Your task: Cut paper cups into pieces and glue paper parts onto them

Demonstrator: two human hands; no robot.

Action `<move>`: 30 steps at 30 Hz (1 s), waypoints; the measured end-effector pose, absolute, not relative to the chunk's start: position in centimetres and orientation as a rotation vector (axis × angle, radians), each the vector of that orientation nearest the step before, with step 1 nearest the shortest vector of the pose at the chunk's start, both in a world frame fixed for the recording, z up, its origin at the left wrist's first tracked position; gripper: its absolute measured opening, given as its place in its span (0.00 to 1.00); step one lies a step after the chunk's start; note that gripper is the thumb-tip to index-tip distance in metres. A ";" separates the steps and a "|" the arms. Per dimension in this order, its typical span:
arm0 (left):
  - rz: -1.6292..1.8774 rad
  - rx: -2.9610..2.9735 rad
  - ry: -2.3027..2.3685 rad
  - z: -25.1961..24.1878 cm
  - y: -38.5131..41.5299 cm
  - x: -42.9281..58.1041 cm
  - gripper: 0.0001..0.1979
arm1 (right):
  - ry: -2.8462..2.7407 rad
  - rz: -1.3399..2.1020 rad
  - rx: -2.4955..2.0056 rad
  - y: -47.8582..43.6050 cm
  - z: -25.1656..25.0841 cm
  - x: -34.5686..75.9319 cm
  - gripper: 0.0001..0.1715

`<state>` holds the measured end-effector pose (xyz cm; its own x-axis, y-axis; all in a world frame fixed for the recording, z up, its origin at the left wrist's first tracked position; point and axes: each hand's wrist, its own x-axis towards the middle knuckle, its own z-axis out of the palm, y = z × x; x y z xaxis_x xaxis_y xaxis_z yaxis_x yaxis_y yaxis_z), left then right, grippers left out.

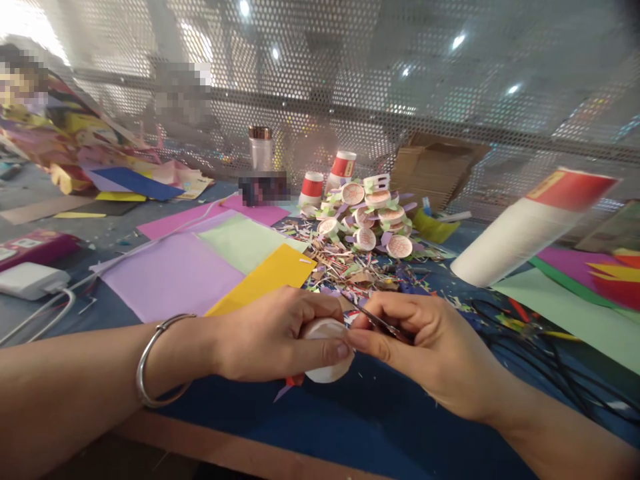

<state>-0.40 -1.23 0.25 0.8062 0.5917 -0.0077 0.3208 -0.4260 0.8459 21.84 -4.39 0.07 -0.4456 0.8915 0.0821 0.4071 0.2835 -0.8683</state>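
a: what's closest?

b: the brown edge (225,448) of the blue table (400,427), then a silver bracelet (141,367) on the left wrist.

a: and the left hand (275,340)?

b: fingers closed on a white round piece (320,375), thumb across its face, the rest tucked behind. a bit of red and a purple sliver (283,393) show below.

a: so where is that piece?

b: between the two hands, above the near part of the table.

a: the right hand (430,343)?

b: fingers pinched narrow around a slim dark tool (377,320), scissors by the look of it, tip slanting up and left. the thumb is right by the piece's rim; i can't tell if they touch.

a: past the hands?

b: black cables (550,363) tangled on the right. on the left, a yellow sheet (273,277) beside a lilac sheet (170,273) and a pale green sheet (245,240). ahead, paper scraps (350,270).

a: beyond those?

b: a tilted white stack of cups (520,230) to the right, and a pile of small cups (367,217) with reddish lines on their round ends.

a: farthest?

b: a clear jar (261,155), folded cardboard (433,173), then a perforated screen (320,100).
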 end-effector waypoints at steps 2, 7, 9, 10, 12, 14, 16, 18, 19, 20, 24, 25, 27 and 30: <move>0.360 2.032 0.663 0.2 -1.2 -0.4 0.16 | -1.961 1.144 -1.159 -4.4 0.1 21.8 0.15; 0.349 2.059 0.678 0.2 -1.2 -0.3 0.16 | -1.913 1.253 -1.147 -4.3 0.4 21.7 0.17; 0.335 2.063 0.671 0.2 -1.2 -0.4 0.16 | -1.916 1.263 -1.143 -4.3 0.5 21.8 0.17; 0.332 2.073 0.662 0.2 -1.2 -0.4 0.17 | -1.919 1.267 -1.141 -4.3 0.5 21.8 0.18; 0.334 2.085 0.637 0.1 -1.2 -0.4 0.16 | -1.924 1.277 -1.143 -4.3 0.6 21.9 0.17; 0.345 2.046 0.632 0.0 -1.3 -0.3 0.16 | -1.919 1.275 -1.160 -4.2 0.6 22.1 0.16; 0.355 1.930 0.663 -0.1 -1.3 -0.2 0.16 | -1.911 1.245 -1.190 -4.1 0.6 22.2 0.15; 0.365 1.795 0.713 -0.2 -1.5 0.0 0.17 | -1.911 1.200 -1.215 -4.1 0.5 22.2 0.14; 0.370 1.745 0.733 -0.3 -1.5 0.0 0.17 | -1.917 1.179 -1.224 -4.1 0.5 22.2 0.14; 0.371 1.710 0.745 -0.3 -1.6 0.1 0.17 | -1.923 1.163 -1.228 -4.1 0.4 22.1 0.14; 0.345 1.640 0.720 -0.2 -1.6 0.1 0.15 | -1.941 1.182 -1.188 -4.4 0.4 22.0 0.14; 0.329 1.627 0.701 -0.1 -1.6 0.1 0.14 | -1.943 1.207 -1.169 -4.4 0.3 22.0 0.15; 0.298 1.616 0.663 0.1 -1.6 0.0 0.14 | -1.943 1.284 -1.128 -4.5 0.4 22.1 0.16; 0.255 1.626 0.617 0.3 -1.5 -0.1 0.14 | -1.931 1.456 -1.051 -4.3 0.3 22.3 0.18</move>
